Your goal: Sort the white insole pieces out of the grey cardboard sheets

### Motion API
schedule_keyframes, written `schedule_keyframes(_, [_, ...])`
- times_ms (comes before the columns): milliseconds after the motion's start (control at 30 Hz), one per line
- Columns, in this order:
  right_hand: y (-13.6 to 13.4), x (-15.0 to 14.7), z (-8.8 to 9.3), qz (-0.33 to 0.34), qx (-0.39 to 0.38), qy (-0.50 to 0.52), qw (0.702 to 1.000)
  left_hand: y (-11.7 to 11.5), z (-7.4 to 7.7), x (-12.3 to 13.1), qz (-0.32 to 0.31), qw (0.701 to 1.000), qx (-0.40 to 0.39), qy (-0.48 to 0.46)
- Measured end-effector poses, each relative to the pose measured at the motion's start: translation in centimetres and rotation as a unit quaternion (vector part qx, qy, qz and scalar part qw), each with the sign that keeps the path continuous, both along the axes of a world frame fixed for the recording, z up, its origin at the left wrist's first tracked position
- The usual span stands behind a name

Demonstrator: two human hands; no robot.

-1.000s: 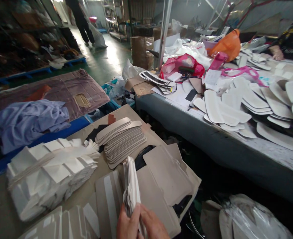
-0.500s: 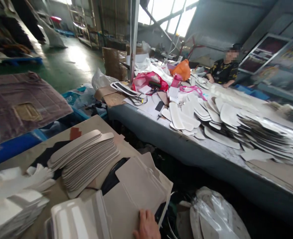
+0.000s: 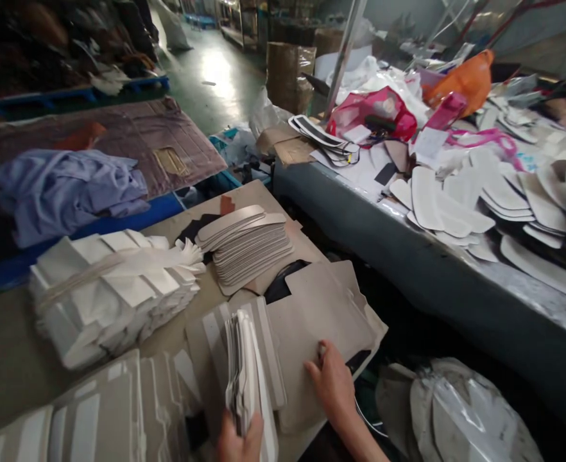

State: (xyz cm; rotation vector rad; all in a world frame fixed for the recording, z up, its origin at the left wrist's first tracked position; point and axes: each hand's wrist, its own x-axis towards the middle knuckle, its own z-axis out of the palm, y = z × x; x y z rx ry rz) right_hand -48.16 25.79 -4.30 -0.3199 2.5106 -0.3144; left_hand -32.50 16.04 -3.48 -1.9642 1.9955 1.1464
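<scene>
My left hand [image 3: 239, 436] grips the lower end of a bundle of thin pale pieces [image 3: 244, 366], held on edge at the bottom centre. To its right, my right hand [image 3: 331, 378] rests over a flat beige sheet [image 3: 319, 308], its fingers curled; whether something small is between them is too unclear to tell. Under and beside the bundle lie more beige pieces with white strips [image 3: 271, 353]. Beyond them sits a fanned stack of long rounded beige pieces [image 3: 251, 250]. Layered striped beige pieces [image 3: 100, 410] fill the bottom left.
A tied white bundle [image 3: 119, 289] lies at the left, with blue cloth [image 3: 71, 189] behind it. Across a dark gap, a long table [image 3: 360, 212] holds white pieces, a pink bag [image 3: 374, 112] and an orange bag [image 3: 466, 83]. A plastic-wrapped bundle [image 3: 466, 410] sits low right.
The view has swung left and down. My left hand has come into view with the bundle in it. My right hand shows more fully, its fingers more curled over the sheet.
</scene>
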Motion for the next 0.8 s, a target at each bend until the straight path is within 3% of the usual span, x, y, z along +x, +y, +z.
schedule_keyframes(133, [-0.4,0.0,-0.5,-0.061,-0.044,-0.053,0.996,-0.1,0.3,-0.1,0.015,0.999,0.021,0.037])
schedule_keyframes(300, [-0.9,0.5,-1.1,-0.025,-0.088,0.006,0.996,-0.6,-0.7,1.7,0.065,0.993,0.045,0.086])
schedule_keyframes(467, [-2.1,1.9,-2.1,-0.101,-0.144,-0.017,0.984,-1.0,-1.7,2.8,0.090,0.988,0.077,0.101])
schedule_keyframes(567, [-2.6,2.5,-2.5,-0.085,-0.190,-0.012,0.978,-1.1,-1.4,2.9,0.094,0.986,0.080,0.109])
schedule_keyframes(667, [-2.3,2.4,-1.4,-0.058,-0.198,-0.007,0.978,-1.4,-1.1,3.3,0.089,0.987,0.076,0.109])
schedule_keyframes(800, [-0.8,2.5,2.5,0.004,-0.169,0.050,0.984,-2.0,-1.2,4.5,0.069,0.993,0.068,0.073])
